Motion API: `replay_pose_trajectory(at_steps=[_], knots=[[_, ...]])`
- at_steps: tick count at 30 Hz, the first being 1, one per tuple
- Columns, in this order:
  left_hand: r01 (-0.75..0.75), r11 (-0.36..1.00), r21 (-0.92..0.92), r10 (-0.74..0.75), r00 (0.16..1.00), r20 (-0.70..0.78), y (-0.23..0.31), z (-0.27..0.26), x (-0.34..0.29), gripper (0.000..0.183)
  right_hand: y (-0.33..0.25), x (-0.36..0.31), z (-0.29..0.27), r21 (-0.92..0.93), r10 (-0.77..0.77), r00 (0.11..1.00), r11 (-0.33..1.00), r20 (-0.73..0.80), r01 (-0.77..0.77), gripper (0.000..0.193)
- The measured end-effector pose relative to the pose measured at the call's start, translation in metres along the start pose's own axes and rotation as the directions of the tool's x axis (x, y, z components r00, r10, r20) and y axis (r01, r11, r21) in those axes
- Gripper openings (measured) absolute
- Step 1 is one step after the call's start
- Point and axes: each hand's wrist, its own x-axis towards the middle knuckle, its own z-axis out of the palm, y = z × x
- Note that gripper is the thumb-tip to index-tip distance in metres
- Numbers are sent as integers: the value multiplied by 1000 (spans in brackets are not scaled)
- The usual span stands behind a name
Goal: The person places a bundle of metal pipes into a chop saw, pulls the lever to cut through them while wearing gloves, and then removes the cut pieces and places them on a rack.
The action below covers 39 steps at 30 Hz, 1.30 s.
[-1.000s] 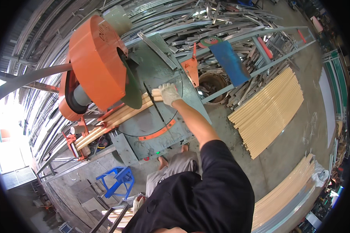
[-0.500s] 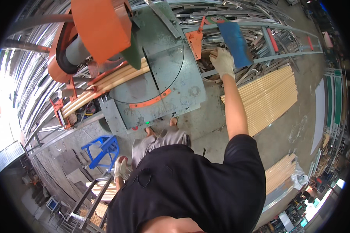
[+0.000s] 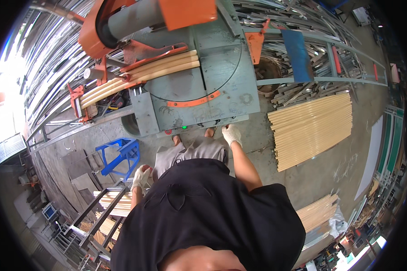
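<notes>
Head view: gloved hands (image 3: 232,134) empty near grey saw table (image 3: 185,108).

Hidden and cut-off parts

The top edge cuts off the orange saw cover (image 3: 185,11). The black shirt (image 3: 203,217) hides the left hand's (image 3: 141,177) wrist, and its curled fingers hide what they touch.

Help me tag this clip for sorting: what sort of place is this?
Most likely a metal or profile cutting workshop. A big chop saw with an orange guard stands on a concrete floor, cream-coloured strips lie stacked beside it, and long metal sections are piled behind. The gloved right hand hangs near the saw table.
</notes>
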Motion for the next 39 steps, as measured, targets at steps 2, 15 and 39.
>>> replay_pose_trajectory(at_steps=[2,15,39], knots=[[62,996,-64,-66,996,-61,6,-22,3,37,-22,-8,1,-65,-21,998,998,-54,17,42],[-443,815,373,572,715,-400,19,-219,169,42,-144,-61,82,-344,-132,990,932,-40,110,37],[-521,455,722,842,516,-158,91,-311,277,46,0,-235,110,-44,340,939,940,45,-338,37]])
